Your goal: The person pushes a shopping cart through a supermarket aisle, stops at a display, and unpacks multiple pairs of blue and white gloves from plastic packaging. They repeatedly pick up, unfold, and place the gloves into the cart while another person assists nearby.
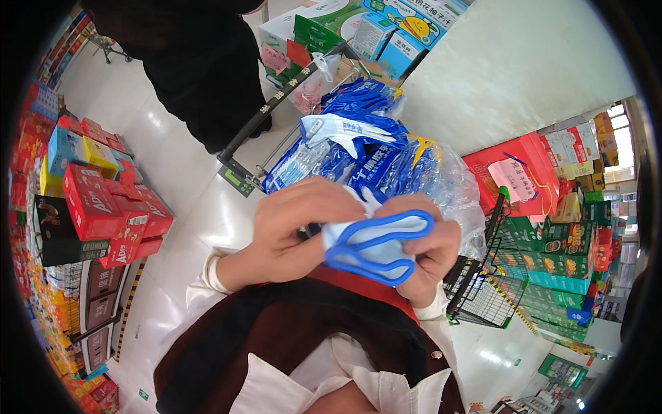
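Note:
Both my hands hold a light blue and white knitted work glove point(370, 243) with blue-edged cuff openings turned towards me; it may be a pair laid together. My left hand point(295, 233) grips its left side, and my right hand point(429, 248) pinches its right side with curled fingers. Just beyond them, a blue and white coated work glove point(346, 130) lies on a heap of blue plastic packages point(382, 165) in a shopping cart with a dark handle point(279, 98). Clear plastic wrap point(460, 191) covers the heap's right side.
A person in black point(191, 67) stands beyond the cart at upper left. Stacked red gift boxes point(119, 217) stand at left. A pale pillar point(517, 62) rises at upper right. Another shopping cart point(491, 284) stands at right, by stacked green cartons point(558, 248).

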The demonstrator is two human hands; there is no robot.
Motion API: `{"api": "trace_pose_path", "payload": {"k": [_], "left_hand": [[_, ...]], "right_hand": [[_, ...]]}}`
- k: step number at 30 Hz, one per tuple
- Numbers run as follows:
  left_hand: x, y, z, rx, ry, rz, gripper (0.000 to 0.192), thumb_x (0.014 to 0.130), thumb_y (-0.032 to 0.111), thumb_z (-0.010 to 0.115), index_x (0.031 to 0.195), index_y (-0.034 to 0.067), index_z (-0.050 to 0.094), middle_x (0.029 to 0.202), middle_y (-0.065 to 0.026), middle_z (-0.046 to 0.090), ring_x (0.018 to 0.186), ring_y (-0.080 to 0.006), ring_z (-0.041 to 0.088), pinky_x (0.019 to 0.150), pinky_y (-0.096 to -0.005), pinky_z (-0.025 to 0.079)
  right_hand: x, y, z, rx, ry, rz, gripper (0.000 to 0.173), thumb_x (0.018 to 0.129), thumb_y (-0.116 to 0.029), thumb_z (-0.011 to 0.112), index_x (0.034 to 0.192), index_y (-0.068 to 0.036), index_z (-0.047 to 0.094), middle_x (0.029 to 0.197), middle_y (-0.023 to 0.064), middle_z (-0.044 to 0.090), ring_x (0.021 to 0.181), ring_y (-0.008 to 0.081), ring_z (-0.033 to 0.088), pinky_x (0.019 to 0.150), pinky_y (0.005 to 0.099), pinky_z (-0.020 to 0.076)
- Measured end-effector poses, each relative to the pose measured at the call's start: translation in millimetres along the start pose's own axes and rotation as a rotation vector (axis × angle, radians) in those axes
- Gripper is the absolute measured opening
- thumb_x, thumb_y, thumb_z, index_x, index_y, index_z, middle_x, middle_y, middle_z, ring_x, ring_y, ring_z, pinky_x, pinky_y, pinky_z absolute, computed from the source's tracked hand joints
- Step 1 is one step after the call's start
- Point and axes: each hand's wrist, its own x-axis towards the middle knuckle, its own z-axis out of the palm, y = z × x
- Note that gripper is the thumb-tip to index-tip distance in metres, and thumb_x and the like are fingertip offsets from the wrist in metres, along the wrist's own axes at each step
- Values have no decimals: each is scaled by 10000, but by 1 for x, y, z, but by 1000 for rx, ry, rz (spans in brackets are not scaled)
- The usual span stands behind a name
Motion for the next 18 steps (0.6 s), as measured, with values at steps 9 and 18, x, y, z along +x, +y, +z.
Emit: {"api": "trace_pose_path", "payload": {"k": [9,18], "left_hand": [[-14,3,-26,235,289,-141,311,782,168,686,999,-28,580,930,-144,615,871,-245,597,798,-334,463],[-13,-30,-59,416,305,-111,260,860,224,579,968,-9,536,850,-91,578,752,-167,580,723,-265,448]], "right_hand": [[23,25,38,46,-72,110,206,741,-79,681,854,-46,512,822,85,510,773,285,503,677,347,401],[-37,5,-30,-459,249,356,182,825,-58,639,999,-59,584,972,81,601,896,202,594,823,313,468]]}}
